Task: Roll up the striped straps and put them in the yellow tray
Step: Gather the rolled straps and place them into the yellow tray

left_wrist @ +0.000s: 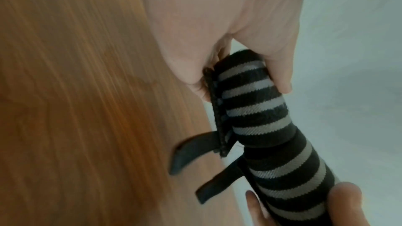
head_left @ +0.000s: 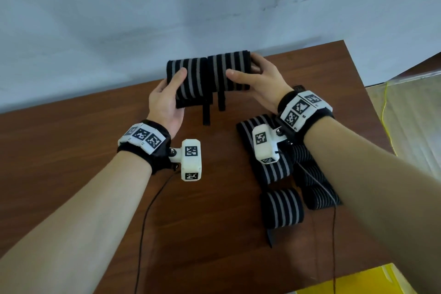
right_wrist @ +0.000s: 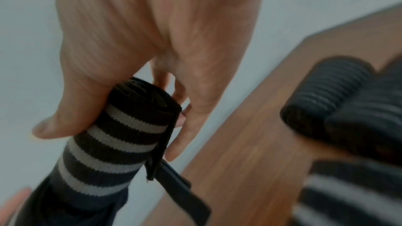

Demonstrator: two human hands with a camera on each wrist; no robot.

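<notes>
Two rolled black-and-grey striped straps are held end to end above the far side of the table. My left hand (head_left: 167, 93) grips the left roll (head_left: 188, 76), thumb on top, and my right hand (head_left: 257, 81) grips the right roll (head_left: 229, 71). Black tabs (head_left: 206, 114) hang down from both rolls. The left wrist view shows the left roll (left_wrist: 250, 102) between thumb and fingers; the right wrist view shows the right roll (right_wrist: 121, 137) held likewise. A yellow tray (head_left: 353, 279) corner shows at the bottom right.
More striped straps lie on the brown table (head_left: 95, 150) under my right forearm: a flat one (head_left: 269, 164), a roll (head_left: 281, 207) and others (head_left: 319, 193) beside it. A pale wall stands behind the table's far edge. Cables hang from both wrist cameras.
</notes>
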